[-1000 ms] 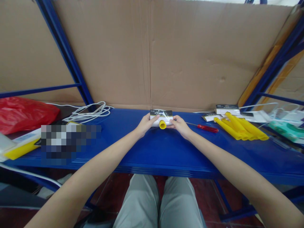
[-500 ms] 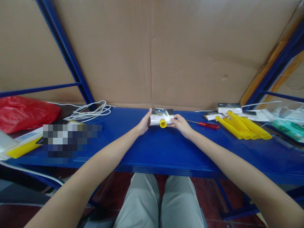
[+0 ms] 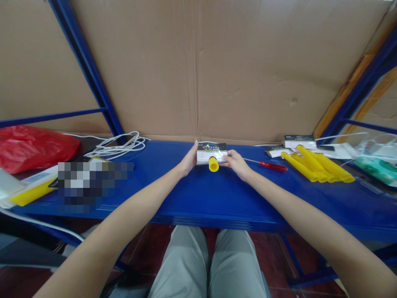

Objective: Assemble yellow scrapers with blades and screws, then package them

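Observation:
Between both hands, above the blue table [image 3: 204,194], is a white, flat packaged item [image 3: 203,155] with a black printed label and shiny clear wrap. From its lower middle a hollow yellow tube [image 3: 214,164] sticks out, its round open end facing me. My left hand [image 3: 188,160] grips the package's left edge, thumb upright along it. At the lower right corner, my right hand [image 3: 236,162] pinches the package between thumb and fingers. What lies behind the package is hidden. Just right of that hand lies a screwdriver with a red handle [image 3: 273,166].
Several yellow tubes [image 3: 321,165] lie on the right beside labelled white packages [image 3: 299,141] and a green pack [image 3: 376,169]. On the left are a white cable coil [image 3: 124,145], a red plastic bag [image 3: 34,149] and another yellow tube [image 3: 32,194]. Cardboard [image 3: 198,74] stands behind.
The package has tilted a little, so its label faces me more and the yellow tube's open end points lower. Both hands keep their grip in nearly the same place.

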`<state>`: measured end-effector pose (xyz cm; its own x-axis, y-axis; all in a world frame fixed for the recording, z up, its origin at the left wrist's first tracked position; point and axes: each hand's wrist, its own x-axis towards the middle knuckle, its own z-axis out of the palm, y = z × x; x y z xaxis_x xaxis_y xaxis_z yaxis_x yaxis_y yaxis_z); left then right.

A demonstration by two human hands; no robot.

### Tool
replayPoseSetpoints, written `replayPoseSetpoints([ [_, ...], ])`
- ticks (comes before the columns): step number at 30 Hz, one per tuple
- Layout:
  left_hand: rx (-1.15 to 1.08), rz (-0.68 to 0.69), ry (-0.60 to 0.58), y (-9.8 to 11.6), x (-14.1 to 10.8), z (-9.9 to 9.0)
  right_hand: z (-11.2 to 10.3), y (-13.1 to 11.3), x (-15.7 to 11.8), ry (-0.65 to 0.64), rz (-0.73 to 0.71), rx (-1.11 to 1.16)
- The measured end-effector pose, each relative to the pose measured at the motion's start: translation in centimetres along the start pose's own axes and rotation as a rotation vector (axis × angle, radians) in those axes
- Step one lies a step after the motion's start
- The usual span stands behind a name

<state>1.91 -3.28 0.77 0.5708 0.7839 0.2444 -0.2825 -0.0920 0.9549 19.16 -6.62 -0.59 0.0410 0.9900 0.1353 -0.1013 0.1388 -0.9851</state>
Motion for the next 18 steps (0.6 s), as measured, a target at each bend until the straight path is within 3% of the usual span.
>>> replayPoseSetpoints([
  [13, 0.089, 0.053, 0.145, -1.0, 0.3, -0.1, 0.1, 0.1, 0.0, 0.027, -0.022, 0.027],
  [15, 0.199, 0.107, 0.186, -1.0, 0.2, -0.2, 0.1, 0.0, 0.0, 0.034, -0.022, 0.025],
  [18, 0.533, 0.263, 0.310, -0.5, -0.5, -0.2, 0.1, 0.0, 0.1, 0.045, -0.016, 0.019],
])
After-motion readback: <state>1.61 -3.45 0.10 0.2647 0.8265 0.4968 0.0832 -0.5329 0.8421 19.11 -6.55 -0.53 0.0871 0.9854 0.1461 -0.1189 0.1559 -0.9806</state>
